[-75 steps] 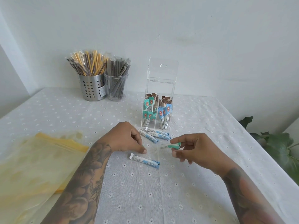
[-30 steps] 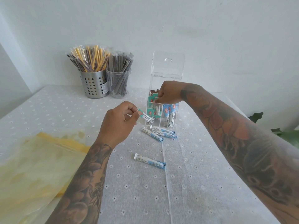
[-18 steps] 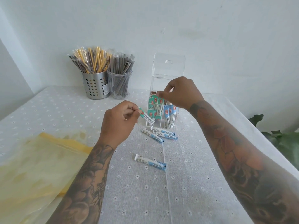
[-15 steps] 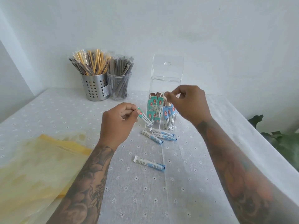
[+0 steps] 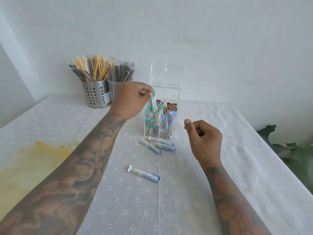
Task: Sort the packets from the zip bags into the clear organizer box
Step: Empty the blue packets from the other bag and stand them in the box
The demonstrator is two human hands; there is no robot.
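Head view
Left hand point(image 5: 130, 100): pinches a green packet point(image 5: 153, 101) by its top end, hanging over the box's point(image 5: 165, 106) front-left compartment.
Right hand point(image 5: 205, 139): fingers curled, holding nothing, raised just right of the box.
Box: lid up; green packets front-left, blue front-right, brown behind.
Blue packets: three point(image 5: 157, 145) lie just before the box, one point(image 5: 144, 173) nearer.
Zip bag point(image 5: 32, 160): yellow, flat at left.
Straw holders point(image 5: 96, 94): back left.
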